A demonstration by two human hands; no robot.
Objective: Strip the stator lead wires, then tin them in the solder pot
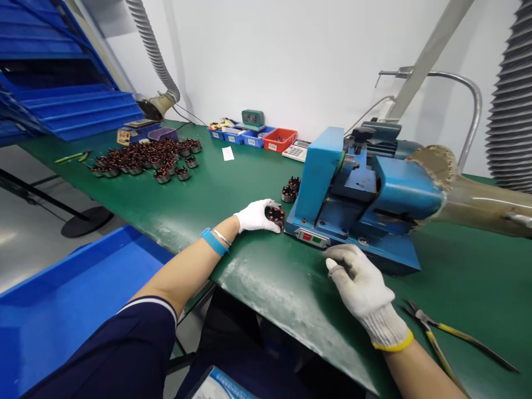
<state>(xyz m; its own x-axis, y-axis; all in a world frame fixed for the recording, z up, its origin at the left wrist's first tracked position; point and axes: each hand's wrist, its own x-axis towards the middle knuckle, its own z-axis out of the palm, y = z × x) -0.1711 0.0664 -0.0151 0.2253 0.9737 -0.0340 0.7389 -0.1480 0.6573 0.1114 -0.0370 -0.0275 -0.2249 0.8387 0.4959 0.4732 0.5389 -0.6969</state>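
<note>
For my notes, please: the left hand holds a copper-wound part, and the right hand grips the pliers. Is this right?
Not quite: the head view shows the pliers lying on the green table, apart from the right hand. The left hand does hold a copper-wound part.

The gloved left hand [258,216] has its thumb and fingers around a copper-wound core [275,217] over the green table [233,188]. Just beyond those fingers, a few more cores [290,191] stand beside the blue machine [318,177], which rises to their right. The gloved right hand [358,277] holds nothing, its fingers loosely curled just in front of the machine's switch panel [313,237]. Right of these fingers and nearer the person lie yellow-handled pliers [426,321], jaws slightly apart. Well to the left of the left fingers, and farther off, spreads a heap of cores [143,158]; straight beyond them sit a red tray [284,136] and a calculator [296,150].
</note>
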